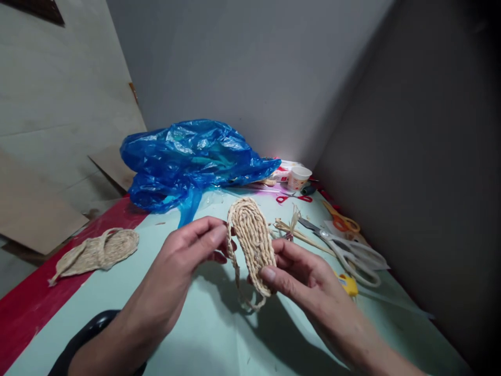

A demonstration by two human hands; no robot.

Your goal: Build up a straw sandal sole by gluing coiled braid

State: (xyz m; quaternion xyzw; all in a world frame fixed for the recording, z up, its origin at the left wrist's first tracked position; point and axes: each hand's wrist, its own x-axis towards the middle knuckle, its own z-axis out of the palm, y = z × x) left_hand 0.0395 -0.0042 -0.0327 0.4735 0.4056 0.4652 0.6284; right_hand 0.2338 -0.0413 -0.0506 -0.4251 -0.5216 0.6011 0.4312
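A small oval sole of coiled braided straw (252,243) is held up above the table, tilted toward me. My right hand (299,274) grips its lower right side, thumb on the front face. My left hand (198,245) pinches a loose strand of the same straw braid (230,245) at the sole's upper left edge. That strand hangs down the left side and loops under the bottom. The fingers behind the sole are partly hidden. A similar straw slipper (99,250) with a strap across it lies on the table at the left.
A crumpled blue plastic bag (195,156) lies at the back. On the right are large scissors (344,250), orange-handled scissors (340,218), red-handled scissors (293,198), a paper cup (299,178), straw strands (305,237) and a yellow object (347,284). Grey walls (254,73) stand behind and right.
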